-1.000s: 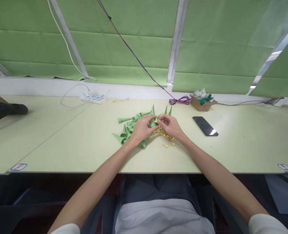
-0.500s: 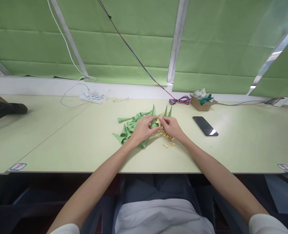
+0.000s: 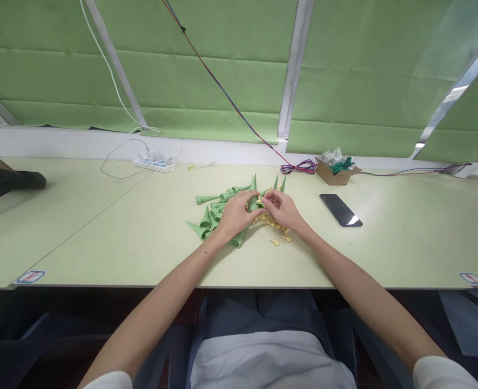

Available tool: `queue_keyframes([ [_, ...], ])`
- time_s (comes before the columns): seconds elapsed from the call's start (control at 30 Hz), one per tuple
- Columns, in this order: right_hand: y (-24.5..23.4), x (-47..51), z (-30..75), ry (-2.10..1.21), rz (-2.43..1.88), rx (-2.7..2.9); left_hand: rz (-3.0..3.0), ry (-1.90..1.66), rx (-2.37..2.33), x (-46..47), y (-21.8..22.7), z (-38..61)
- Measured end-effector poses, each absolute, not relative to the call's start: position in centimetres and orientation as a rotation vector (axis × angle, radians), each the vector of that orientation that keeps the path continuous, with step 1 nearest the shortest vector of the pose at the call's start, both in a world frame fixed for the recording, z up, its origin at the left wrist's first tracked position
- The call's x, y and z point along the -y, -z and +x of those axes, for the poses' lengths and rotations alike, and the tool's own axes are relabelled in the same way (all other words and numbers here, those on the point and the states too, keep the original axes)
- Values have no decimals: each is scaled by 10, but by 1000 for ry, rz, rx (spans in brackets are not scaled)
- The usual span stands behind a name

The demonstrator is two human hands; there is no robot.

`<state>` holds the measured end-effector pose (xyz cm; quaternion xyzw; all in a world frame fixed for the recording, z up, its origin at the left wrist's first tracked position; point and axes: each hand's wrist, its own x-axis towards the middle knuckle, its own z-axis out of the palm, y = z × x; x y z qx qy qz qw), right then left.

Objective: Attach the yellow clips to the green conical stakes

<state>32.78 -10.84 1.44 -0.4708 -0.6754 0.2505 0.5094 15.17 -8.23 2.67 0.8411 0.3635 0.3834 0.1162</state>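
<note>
My left hand (image 3: pixel 237 212) curls its thumb and fingers around an upright green plastic cone (image 3: pixel 254 201) with a pointed tip. In a pinch at that cone's side, my right hand (image 3: pixel 282 208) holds a small yellow plastic piece (image 3: pixel 258 200). Several more green cones (image 3: pixel 205 219) lie heaped to the left, partly under my left hand. Loose yellow pieces (image 3: pixel 274 242) are scattered below and behind my right hand. Two pointed green cones (image 3: pixel 283 184) stand just behind it.
A black phone (image 3: pixel 341 210) lies to the right. Behind it are a small cardboard box (image 3: pixel 336 173) with plastic wrap and a coiled red-blue cable (image 3: pixel 299 167). A white power strip (image 3: pixel 154 163) sits at the back left. A black curved object (image 3: pixel 15 180) is at far left.
My right hand has shifted slightly left, and the yellow piece now shows against the cone. My left hand stays around the cone.
</note>
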Motion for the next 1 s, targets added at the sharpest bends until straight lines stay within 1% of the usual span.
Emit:
queue_keyframes([
  [0.17, -15, 108, 328, -615, -1144, 1652, 2477, -1108, -1052, 83, -26, 152],
  [0.5, -13, 107, 330, -390, -1262, 1740, 2506, -1083, -975, 82, -24, 153],
  [0.83, -11, 104, 329, -432, -1306, 1682, 2501, -1075, -1007, 82, -25, 153],
  [1.0, -12, 107, 329, -513, -1206, 1676, 2476, -1103, -1074, 81, -25, 152],
])
